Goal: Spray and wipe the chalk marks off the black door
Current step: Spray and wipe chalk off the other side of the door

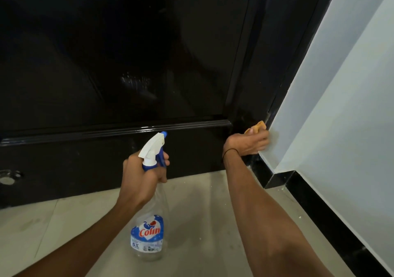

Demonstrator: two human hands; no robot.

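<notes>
At the far left, low on the black door (pixel 106 63), a round metal fitting (pixel 8 177) sits near the door's bottom edge. The door fills the upper left and middle of the view, glossy, with a raised horizontal moulding (pixel 119 130) across its lower part and a faint patch of wet droplets (pixel 136 83) above that moulding. Chalk marks cannot be made out on it. In front of the door's bottom edge the left hand (pixel 141 175) curls round the neck of a clear spray bottle (pixel 149 229) with a blue and white trigger head (pixel 154 148), nozzle pointing up toward the door; the bottle hangs over the pale tiled floor (pixel 202 223). Further right, the right hand (pixel 248 143) grips an orange cloth (pixel 257 126), pressed where the door frame (pixel 255 67) meets the light wall (pixel 341 106). A thin dark band (pixel 230 151) circles that wrist. A black skirting (pixel 319 212) runs along the wall's foot at the right, with pale crumbs on the floor beside it.
</notes>
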